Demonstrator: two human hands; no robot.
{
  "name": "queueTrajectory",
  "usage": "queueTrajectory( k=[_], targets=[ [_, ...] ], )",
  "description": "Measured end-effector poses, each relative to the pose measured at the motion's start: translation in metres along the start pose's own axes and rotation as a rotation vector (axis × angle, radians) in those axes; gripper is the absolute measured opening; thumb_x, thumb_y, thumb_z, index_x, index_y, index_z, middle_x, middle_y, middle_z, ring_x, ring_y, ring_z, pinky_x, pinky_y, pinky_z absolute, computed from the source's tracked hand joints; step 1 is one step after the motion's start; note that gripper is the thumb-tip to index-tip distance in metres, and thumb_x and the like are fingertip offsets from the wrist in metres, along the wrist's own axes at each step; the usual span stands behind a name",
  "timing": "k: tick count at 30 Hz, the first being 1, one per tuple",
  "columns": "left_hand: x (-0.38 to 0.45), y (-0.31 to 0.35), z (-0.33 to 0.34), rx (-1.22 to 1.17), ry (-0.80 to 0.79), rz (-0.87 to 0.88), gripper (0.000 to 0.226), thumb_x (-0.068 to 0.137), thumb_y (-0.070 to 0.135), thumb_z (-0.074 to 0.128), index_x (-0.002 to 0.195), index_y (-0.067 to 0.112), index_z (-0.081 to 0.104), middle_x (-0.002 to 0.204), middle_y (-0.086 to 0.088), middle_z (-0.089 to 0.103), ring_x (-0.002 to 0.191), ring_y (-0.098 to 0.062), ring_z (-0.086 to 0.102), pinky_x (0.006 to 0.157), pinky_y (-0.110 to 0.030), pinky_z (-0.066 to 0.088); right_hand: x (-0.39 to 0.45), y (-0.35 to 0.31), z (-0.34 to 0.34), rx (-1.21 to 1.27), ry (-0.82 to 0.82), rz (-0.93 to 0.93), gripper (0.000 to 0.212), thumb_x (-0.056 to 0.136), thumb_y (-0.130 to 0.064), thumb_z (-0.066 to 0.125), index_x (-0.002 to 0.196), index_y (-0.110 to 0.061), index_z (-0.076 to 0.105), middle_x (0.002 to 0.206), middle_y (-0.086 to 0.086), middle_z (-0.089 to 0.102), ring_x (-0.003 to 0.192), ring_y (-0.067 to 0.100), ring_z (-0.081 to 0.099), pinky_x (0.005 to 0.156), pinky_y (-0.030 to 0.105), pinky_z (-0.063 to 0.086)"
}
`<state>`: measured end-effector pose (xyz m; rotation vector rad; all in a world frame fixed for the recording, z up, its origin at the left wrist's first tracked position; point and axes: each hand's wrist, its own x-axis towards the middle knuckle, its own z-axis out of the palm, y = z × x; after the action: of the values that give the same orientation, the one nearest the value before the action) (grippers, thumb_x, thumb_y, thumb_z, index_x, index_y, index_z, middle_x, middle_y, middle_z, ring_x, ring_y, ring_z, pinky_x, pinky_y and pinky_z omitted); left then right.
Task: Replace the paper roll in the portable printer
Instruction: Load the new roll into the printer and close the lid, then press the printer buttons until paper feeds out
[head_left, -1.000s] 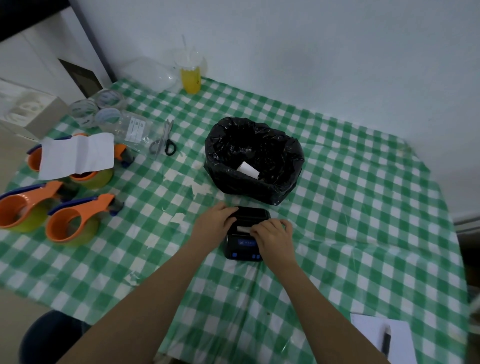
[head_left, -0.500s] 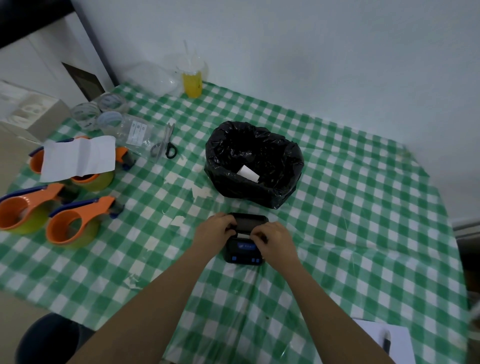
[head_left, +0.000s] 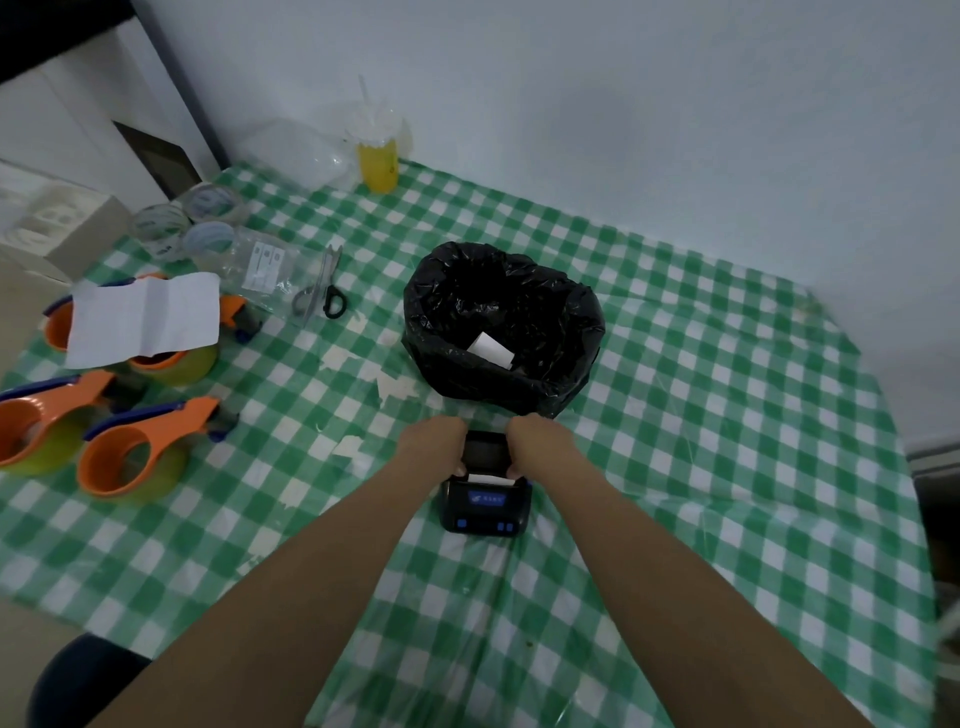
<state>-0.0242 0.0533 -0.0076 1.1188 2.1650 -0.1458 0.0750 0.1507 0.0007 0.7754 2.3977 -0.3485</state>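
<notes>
I can't read any text from here. The small black portable printer (head_left: 485, 501) has a blue panel on its front with a pale emblem and a few characters beside it, but they are too small and blurred for me to make out. The clear plastic bag (head_left: 265, 270) near the scissors carries white label strips with dark print, also unreadable. The rolls of clear tape (head_left: 182, 226) at the far left show faint bluish marks on their cores that I cannot resolve. The yellow cup (head_left: 378, 165) bears a tiny dark mark, illegible.
</notes>
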Motion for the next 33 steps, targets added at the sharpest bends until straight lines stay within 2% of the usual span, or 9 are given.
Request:
queueTrajectory(
  k=[3, 10, 15, 17, 19, 21, 24, 27, 33],
  targets=[
    [0.003, 0.0, 0.007, 0.026, 0.007, -0.005, 0.031, 0.082, 0.015, 0.065, 0.109, 0.003, 0.056, 0.116, -0.018, 0.062, 0.107, -0.034, 0.06, 0.085, -0.04, 0.048, 0.001, -0.003, 0.004, -0.054, 0.04, -0.008, 0.03, 0.083, 0.0, 0.057, 0.113, -0.003, 0.054, 0.115, 0.017, 0.059, 0.104, 0.035, 0.06, 0.081, 0.04, 0.049],
    [-0.002, -0.005, 0.011, -0.124, 0.042, -0.02, 0.031, 0.082, 0.016, 0.065, 0.108, 0.001, 0.056, 0.115, -0.019, 0.061, 0.107, -0.036, 0.059, 0.089, -0.044, 0.047, -0.002, -0.006, 0.004, -0.008, 0.066, 0.016, 0.027, 0.083, 0.002, 0.056, 0.11, -0.003, 0.058, 0.114, 0.017, 0.061, 0.103, 0.035, 0.06, 0.08, 0.038, 0.049],
    [-0.013, -0.02, 0.035, -0.472, 0.197, 0.038, 0.01, 0.082, 0.011, 0.063, 0.084, 0.012, 0.053, 0.097, -0.015, 0.06, 0.095, -0.035, 0.06, 0.073, -0.03, 0.039, -0.02, 0.014, 0.028, 0.433, 0.185, 0.054, 0.017, 0.083, -0.006, 0.059, 0.099, -0.006, 0.065, 0.11, 0.016, 0.063, 0.101, 0.032, 0.06, 0.078, 0.033, 0.046],
    [-0.021, -0.025, 0.045, -0.593, 0.27, 0.036, 0.008, 0.085, 0.006, 0.06, 0.093, 0.006, 0.059, 0.1, -0.019, 0.06, 0.094, -0.033, 0.06, 0.076, -0.027, 0.039, -0.033, 0.019, 0.043, 0.656, 0.296, 0.103, 0.019, 0.089, -0.007, 0.054, 0.104, -0.006, 0.066, 0.113, 0.016, 0.063, 0.102, 0.031, 0.059, 0.085, 0.034, 0.045],
    [-0.03, -0.028, 0.055, -0.675, 0.307, 0.031, 0.023, 0.086, 0.004, 0.058, 0.108, 0.002, 0.058, 0.109, -0.02, 0.059, 0.092, -0.031, 0.06, 0.081, -0.031, 0.044, -0.047, 0.02, 0.061, 0.767, 0.377, 0.12, 0.024, 0.092, -0.006, 0.05, 0.112, -0.007, 0.063, 0.117, 0.015, 0.061, 0.103, 0.027, 0.059, 0.088, 0.033, 0.046],
    [-0.041, -0.029, 0.064, -0.743, 0.271, 0.003, 0.038, 0.084, 0.008, 0.062, 0.12, 0.004, 0.05, 0.116, -0.017, 0.054, 0.088, -0.026, 0.057, 0.084, -0.038, 0.049, -0.059, 0.016, 0.077, 0.843, 0.399, 0.13, 0.03, 0.093, -0.006, 0.049, 0.121, -0.009, 0.058, 0.122, 0.014, 0.058, 0.099, 0.021, 0.058, 0.084, 0.027, 0.046],
    [-0.051, -0.027, 0.076, -0.774, 0.175, -0.022, 0.06, 0.079, 0.013, 0.071, 0.13, 0.003, 0.041, 0.125, -0.017, 0.05, 0.103, -0.029, 0.058, 0.09, -0.041, 0.051, -0.071, 0.006, 0.095, 0.958, 0.4, 0.18, 0.038, 0.093, -0.005, 0.047, 0.131, -0.012, 0.049, 0.129, 0.013, 0.053, 0.104, 0.02, 0.056, 0.084, 0.024, 0.043],
    [-0.056, -0.021, 0.083, -0.785, 0.18, -0.005, 0.051, 0.079, 0.008, 0.07, 0.124, 0.002, 0.047, 0.123, -0.017, 0.059, 0.107, -0.031, 0.06, 0.087, -0.033, 0.048, -0.078, -0.002, 0.105, 1.046, 0.371, 0.206, 0.043, 0.094, -0.007, 0.046, 0.136, -0.014, 0.043, 0.135, 0.011, 0.051, 0.112, 0.023, 0.056, 0.09, 0.029, 0.046],
    [-0.059, -0.017, 0.087, -0.771, 0.232, -0.027, 0.048, 0.08, 0.012, 0.068, 0.125, 0.009, 0.051, 0.12, -0.015, 0.064, 0.104, -0.031, 0.063, 0.092, -0.042, 0.052, -0.085, -0.006, 0.106, 1.066, 0.367, 0.184, 0.048, 0.094, -0.002, 0.042, 0.14, -0.019, 0.04, 0.138, 0.01, 0.051, 0.12, 0.024, 0.053, 0.097, 0.034, 0.046]
  ],
)
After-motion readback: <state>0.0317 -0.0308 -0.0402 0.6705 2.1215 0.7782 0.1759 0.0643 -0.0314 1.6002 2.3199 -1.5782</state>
